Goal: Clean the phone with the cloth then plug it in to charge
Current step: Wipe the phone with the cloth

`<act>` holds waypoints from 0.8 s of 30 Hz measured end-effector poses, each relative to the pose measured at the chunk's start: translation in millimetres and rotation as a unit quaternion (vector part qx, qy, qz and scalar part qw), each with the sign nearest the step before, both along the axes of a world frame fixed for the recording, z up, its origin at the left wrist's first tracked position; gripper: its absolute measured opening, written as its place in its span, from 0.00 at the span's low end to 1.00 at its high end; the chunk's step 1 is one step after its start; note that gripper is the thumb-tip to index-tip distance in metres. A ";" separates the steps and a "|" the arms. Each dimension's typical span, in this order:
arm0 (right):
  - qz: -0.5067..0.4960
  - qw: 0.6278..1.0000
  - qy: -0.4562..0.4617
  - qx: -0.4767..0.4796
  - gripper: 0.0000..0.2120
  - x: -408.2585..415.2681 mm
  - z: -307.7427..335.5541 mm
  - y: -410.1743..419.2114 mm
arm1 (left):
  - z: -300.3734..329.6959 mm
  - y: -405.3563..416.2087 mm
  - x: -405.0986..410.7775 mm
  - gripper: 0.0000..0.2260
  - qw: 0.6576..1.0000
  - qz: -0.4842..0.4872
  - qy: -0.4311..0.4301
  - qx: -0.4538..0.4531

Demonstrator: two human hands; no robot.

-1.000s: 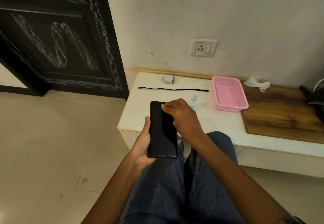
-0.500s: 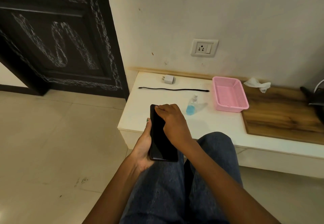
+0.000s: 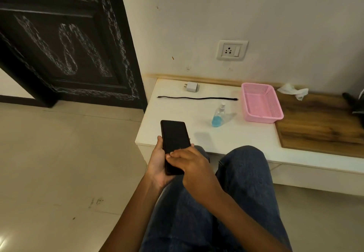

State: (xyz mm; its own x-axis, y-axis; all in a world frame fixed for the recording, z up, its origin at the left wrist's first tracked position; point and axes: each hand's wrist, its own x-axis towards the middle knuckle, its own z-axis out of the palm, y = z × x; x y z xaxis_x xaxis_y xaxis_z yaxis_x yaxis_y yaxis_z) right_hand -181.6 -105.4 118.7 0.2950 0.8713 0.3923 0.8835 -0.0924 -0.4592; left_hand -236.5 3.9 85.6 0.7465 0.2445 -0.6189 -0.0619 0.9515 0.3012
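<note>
Left hand cradles a black rectangular phone from beneath, fingers curled round its edges, at centre frame above denim-clad knees.
Right hand lies over the phone's lower end, fingers bent against the dark screen; whether it pinches anything I cannot tell. Beyond, on the white counter, stands a clear spray bottle of blue liquid, then a straight black charging cable, a white plug adapter and a pink plastic basket. Crumpled white cloth rests upper right; a white wall socket sits above.
</note>
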 end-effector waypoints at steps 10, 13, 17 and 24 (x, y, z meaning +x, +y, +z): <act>0.034 0.999 0.020 -0.013 0.24 2.2 -1.5 -19.3 | -5.2 8.0 7.9 0.33 1.000 0.014 -0.003 0.012; 0.047 0.999 0.017 -0.002 0.19 10.4 -2.3 -23.1 | -3.6 7.6 11.3 0.32 1.000 0.013 -0.011 0.014; 0.051 0.998 0.009 0.022 0.19 25.0 -7.3 -25.8 | -0.3 9.4 12.6 0.31 0.999 0.026 -0.033 0.008; 0.031 0.999 -0.029 0.026 0.18 52.1 -15.6 -12.8 | 0.1 9.3 7.5 0.32 0.998 -0.019 -0.032 0.057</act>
